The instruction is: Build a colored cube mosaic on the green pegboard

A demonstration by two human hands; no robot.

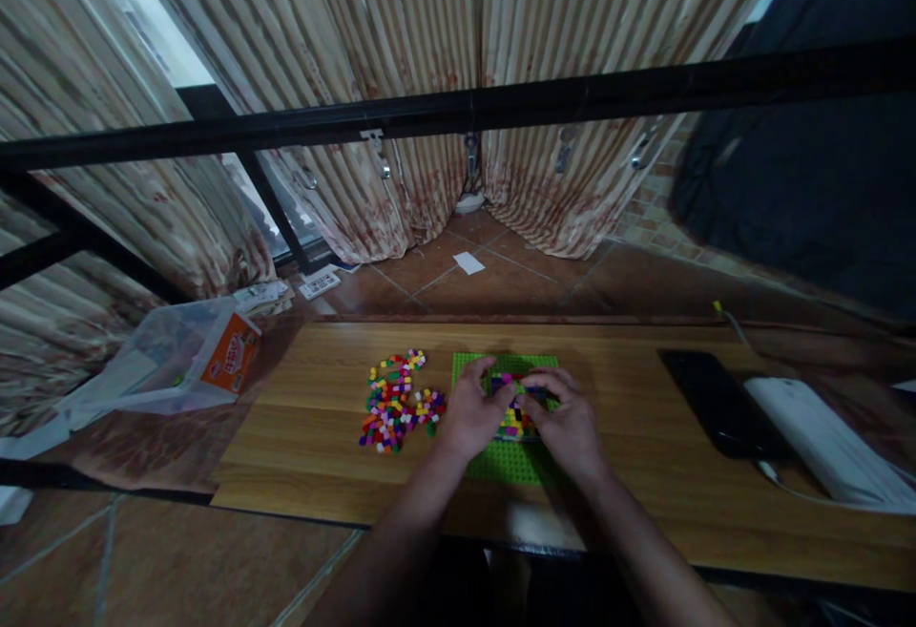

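A green studded baseplate point(501, 470) lies on the table in front of me. On its middle stands a block of small toy bricks point(511, 422) in several colours, partly covered by my fingers. At its left side is my left hand point(472, 412), thumb against the bricks and index finger held apart from it. From the right, my right hand point(569, 417) reaches over the same bricks. Its thumb and index fingertips pinch together at a tiny green brick point(521, 386), close to the left thumb tip.
Left of the baseplate lies a loose pile of small coloured bricks point(393, 407) on the wooden table point(301, 417). To the right are a black phone point(716, 398) and a white device point(808, 436) with a cable. A clear plastic box point(178, 350) stands beyond the table's left end.
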